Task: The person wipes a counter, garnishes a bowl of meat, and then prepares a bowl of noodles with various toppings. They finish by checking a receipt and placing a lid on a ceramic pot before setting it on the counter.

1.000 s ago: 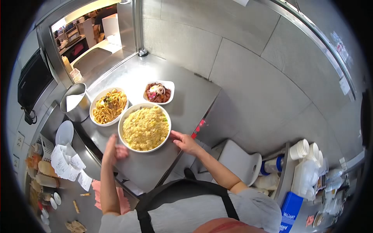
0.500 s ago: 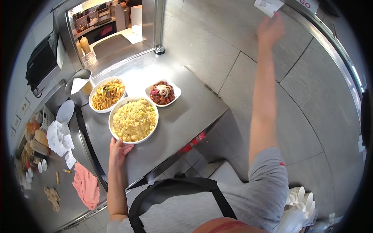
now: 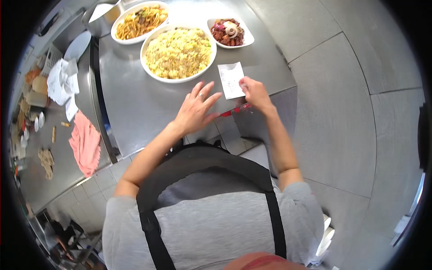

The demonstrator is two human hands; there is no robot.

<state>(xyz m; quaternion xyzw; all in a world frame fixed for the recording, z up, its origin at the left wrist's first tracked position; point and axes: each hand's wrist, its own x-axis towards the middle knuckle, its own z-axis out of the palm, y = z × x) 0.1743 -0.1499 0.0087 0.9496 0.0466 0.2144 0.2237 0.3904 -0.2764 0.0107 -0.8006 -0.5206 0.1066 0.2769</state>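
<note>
A printed receipt [image 3: 231, 81] is pinched at its right edge by my right hand [image 3: 255, 93], over the front edge of the steel counter. Fingers spread and holding nothing, my left hand [image 3: 196, 108] hovers just left of the receipt. Beyond both hands stands a round white bowl heaped with fried rice [image 3: 178, 52]. Behind it on the left is an oval dish of noodles [image 3: 140, 22]. A smaller white dish of dark glazed meat topped with onion rings [image 3: 229, 32] sits to the right.
The steel counter [image 3: 130, 99] ends at a corner on the right. On the left counter lie a pink cloth [image 3: 85, 144], crumpled papers [image 3: 62, 81] and a beige rag [image 3: 46, 162]. A metal container [image 3: 102, 20] stands at the back left.
My right hand has come back from the far upper right, bringing the receipt down to the counter. My left hand has let go of the fried rice bowl and moved right.
</note>
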